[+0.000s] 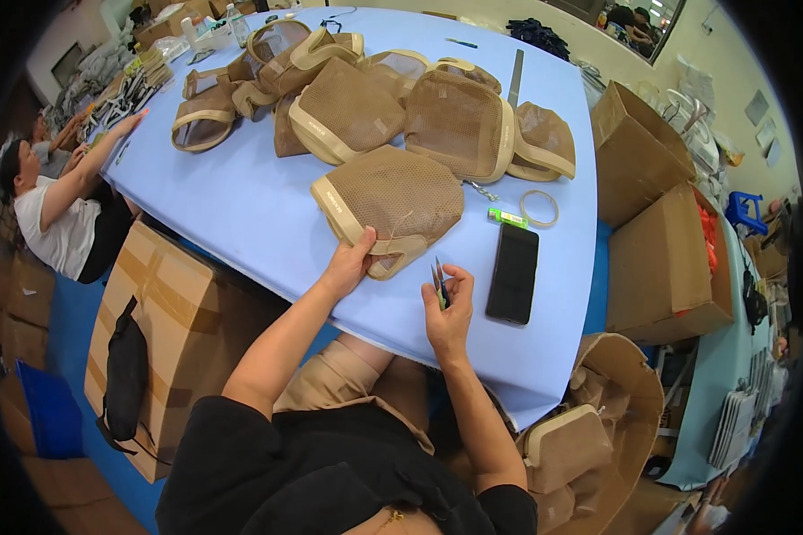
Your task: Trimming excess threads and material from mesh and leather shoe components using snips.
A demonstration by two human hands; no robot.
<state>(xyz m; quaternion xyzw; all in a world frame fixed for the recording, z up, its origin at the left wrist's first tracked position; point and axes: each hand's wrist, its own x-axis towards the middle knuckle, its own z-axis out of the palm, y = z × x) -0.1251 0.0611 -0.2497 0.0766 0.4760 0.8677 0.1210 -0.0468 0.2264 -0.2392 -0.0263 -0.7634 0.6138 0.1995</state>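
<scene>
My left hand (351,264) is closed on the beige-trimmed lower edge of a brown mesh pouch (406,196), which rests on the blue-covered table (375,316). A loose thread seems to stick up from the mesh. To the right of the pouch, my right hand (452,312) grips a small pair of thread snips (439,282), blades pointing up and away from me. The snips are apart from the pouch. Behind it lie several similar pouches, among them one with a wide beige band (343,111) and one (459,125) farther right.
A black phone (513,272), a green packet (507,218) and a tape ring (540,208) lie at right. A metal ruler (516,78) is farther back. A carton of brown pouches (633,374) stands beside me. A co-worker (58,205) sits at left.
</scene>
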